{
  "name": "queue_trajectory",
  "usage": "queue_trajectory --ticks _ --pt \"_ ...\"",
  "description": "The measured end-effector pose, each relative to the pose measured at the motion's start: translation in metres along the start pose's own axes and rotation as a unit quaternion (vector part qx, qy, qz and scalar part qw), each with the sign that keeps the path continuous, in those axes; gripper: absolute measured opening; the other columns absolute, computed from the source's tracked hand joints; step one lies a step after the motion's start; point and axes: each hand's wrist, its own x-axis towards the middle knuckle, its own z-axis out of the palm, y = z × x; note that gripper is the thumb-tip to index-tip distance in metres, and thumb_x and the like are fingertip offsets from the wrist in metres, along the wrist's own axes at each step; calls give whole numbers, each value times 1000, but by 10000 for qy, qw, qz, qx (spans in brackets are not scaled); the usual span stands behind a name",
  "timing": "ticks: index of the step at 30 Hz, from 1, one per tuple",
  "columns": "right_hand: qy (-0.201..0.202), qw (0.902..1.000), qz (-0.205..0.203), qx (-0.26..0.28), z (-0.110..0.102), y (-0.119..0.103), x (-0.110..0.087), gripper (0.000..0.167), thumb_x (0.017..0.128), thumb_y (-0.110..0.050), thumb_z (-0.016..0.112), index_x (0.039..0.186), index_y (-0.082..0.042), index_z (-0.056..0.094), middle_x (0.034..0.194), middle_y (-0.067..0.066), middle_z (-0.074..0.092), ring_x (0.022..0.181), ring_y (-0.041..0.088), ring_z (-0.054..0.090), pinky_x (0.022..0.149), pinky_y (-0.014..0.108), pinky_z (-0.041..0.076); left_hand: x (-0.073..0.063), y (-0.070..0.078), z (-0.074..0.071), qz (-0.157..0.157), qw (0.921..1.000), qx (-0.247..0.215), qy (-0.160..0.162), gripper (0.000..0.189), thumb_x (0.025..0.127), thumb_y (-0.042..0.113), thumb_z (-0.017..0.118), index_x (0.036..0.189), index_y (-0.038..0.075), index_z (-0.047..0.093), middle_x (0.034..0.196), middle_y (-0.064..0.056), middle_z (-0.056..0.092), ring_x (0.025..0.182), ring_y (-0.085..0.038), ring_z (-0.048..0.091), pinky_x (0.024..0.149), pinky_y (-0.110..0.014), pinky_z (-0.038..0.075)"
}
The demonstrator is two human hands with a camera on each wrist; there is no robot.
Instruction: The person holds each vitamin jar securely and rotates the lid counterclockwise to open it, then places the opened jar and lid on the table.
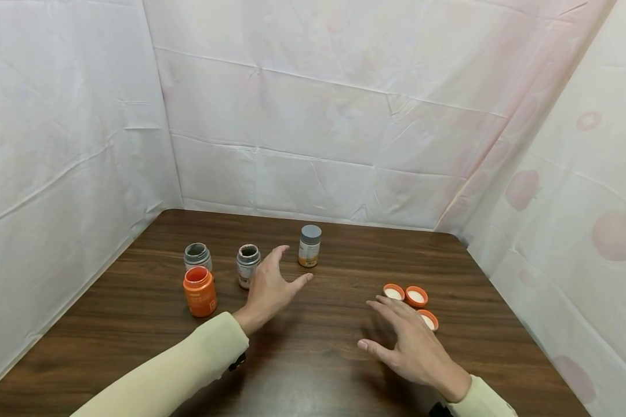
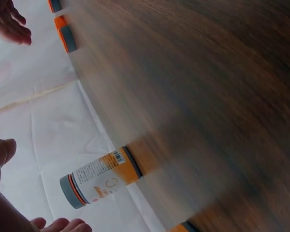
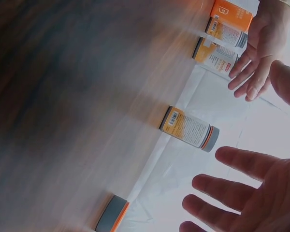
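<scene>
My left hand [image 1: 272,289] hovers over the table with thumb and fingers spread, holding nothing. Just beyond it stands a capped bottle [image 1: 309,246] with a grey lid and a white and orange label. An uncapped grey bottle [image 1: 247,265] is close beside the left fingers. Thumb apart from its fingers, my right hand [image 1: 409,341] is held over the table in front of several orange-rimmed caps, also with nothing in it. Two of these caps, a left cap [image 1: 393,292] and a right cap [image 1: 416,296], lie with white insides upward; a third cap [image 1: 428,319] is partly behind the hand.
At the left, an open orange bottle [image 1: 200,292] stands in front of another uncapped grey bottle [image 1: 197,255], partly hiding it. White printed sheets [image 1: 313,116] hang around the back and sides of the dark wooden table [image 1: 313,370].
</scene>
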Motion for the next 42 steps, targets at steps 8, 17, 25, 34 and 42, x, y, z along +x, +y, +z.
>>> queue_trajectory --ticks 8,17,25,34,42 --pt "-72 10000 -2 -26 3 -2 -1 71 88 -64 71 145 -24 58 149 3 54 137 33 49 105 60 41 3 -4 8 -165 9991 -373 -151 82 79 41 89 143 5 53 138 -18 61 128 -37 56 102 -52 47" --pt "-28 10000 -38 -18 4 -5 -1 71 87 -67 69 143 -24 59 147 3 56 137 35 49 105 60 40 12 -12 20 -484 9971 -474 -350 81 79 47 88 142 9 54 142 -13 59 133 -28 54 107 -48 44" --pt "-109 9999 70 17 4 -7 0 72 84 -62 76 144 -26 59 149 2 54 139 32 47 107 58 39 20 -14 25 -524 9966 -529 -342 83 80 44 88 144 6 52 143 -14 58 134 -34 52 107 -50 43" --pt "-69 10000 -18 -26 5 -9 0 72 86 -64 74 143 -24 59 149 1 54 139 31 47 106 59 40 33 -17 30 -730 9953 -533 -339 83 83 44 86 147 8 49 147 -14 55 137 -33 50 108 -51 43" --pt "-70 10000 -55 2 4 -9 1 72 85 -62 75 143 -21 60 149 2 54 139 32 47 107 59 39 41 -19 35 -756 9939 -709 -371 83 84 41 86 148 5 47 148 -16 53 138 -33 49 108 -52 43"
